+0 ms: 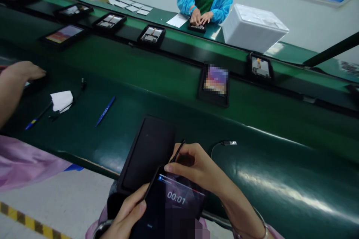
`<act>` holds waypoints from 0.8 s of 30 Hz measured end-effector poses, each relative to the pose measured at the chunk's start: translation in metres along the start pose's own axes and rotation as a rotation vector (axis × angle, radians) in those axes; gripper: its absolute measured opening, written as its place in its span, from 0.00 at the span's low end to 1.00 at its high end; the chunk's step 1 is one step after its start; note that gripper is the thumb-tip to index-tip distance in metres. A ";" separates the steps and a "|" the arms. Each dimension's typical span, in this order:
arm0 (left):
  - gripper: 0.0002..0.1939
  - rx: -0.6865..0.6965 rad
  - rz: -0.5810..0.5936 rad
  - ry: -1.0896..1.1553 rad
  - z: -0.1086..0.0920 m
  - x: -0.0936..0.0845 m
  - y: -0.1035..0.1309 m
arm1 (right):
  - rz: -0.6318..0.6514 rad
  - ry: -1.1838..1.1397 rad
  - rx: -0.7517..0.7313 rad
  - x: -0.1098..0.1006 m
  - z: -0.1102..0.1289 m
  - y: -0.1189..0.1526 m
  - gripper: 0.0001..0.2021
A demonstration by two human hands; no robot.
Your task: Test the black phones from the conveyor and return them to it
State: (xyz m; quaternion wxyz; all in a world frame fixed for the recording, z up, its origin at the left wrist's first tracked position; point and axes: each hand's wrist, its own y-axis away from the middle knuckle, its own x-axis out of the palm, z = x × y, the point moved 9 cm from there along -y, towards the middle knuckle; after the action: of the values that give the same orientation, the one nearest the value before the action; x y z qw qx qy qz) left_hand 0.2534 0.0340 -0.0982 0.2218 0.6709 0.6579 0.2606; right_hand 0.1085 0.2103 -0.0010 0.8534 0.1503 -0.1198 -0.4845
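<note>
While the lit black tablet [174, 205] showing 00:01 sat at the bottom centre of the frame, the left hand [127, 213] gripped its left edge, the right hand [196, 168] pinched a thin black stylus [177, 152] above it, beside a black rectangular tray [148, 153] on the green conveyor belt [168, 78].

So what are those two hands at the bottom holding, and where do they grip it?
The left hand grips a lit tablet by its left edge. The right hand pinches a thin black stylus near its lower end, fingertips at the tablet's top edge.
</note>
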 end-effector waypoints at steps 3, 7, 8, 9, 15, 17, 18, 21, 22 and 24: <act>0.27 -0.018 -0.008 0.019 0.000 -0.001 0.001 | -0.009 0.000 0.007 0.000 0.001 -0.001 0.17; 0.26 -0.024 -0.014 0.057 0.000 -0.001 0.001 | -0.005 -0.007 0.002 0.001 0.003 -0.003 0.17; 0.26 -0.019 -0.017 0.059 -0.001 -0.001 0.001 | -0.004 -0.011 0.003 0.001 0.003 -0.004 0.17; 0.26 -0.016 -0.022 0.057 -0.001 -0.001 0.001 | -0.003 -0.012 0.004 0.002 0.003 -0.004 0.18; 0.26 -0.028 -0.023 0.058 0.000 -0.003 0.000 | -0.004 -0.017 0.018 0.003 0.002 -0.004 0.18; 0.25 -0.014 -0.005 0.056 -0.001 -0.002 -0.001 | -0.007 -0.011 0.012 0.002 0.002 -0.004 0.18; 0.25 -0.008 0.006 0.054 0.000 -0.001 -0.001 | -0.005 -0.010 0.009 0.001 0.003 -0.005 0.18; 0.25 0.000 0.025 0.054 0.001 0.002 0.000 | -0.003 -0.011 0.012 0.000 0.002 -0.005 0.17; 0.26 -0.002 0.021 0.051 0.000 0.002 0.000 | -0.002 -0.010 0.014 0.001 0.001 -0.005 0.17; 0.27 -0.019 0.000 0.042 -0.002 0.000 -0.001 | -0.013 -0.027 0.006 0.002 0.001 -0.004 0.16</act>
State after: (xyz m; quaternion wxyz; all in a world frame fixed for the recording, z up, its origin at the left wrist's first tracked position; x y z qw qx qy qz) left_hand 0.2515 0.0338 -0.0971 0.2143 0.6630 0.6601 0.2808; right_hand 0.1062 0.2062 -0.0019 0.8482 0.1470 -0.1318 -0.4915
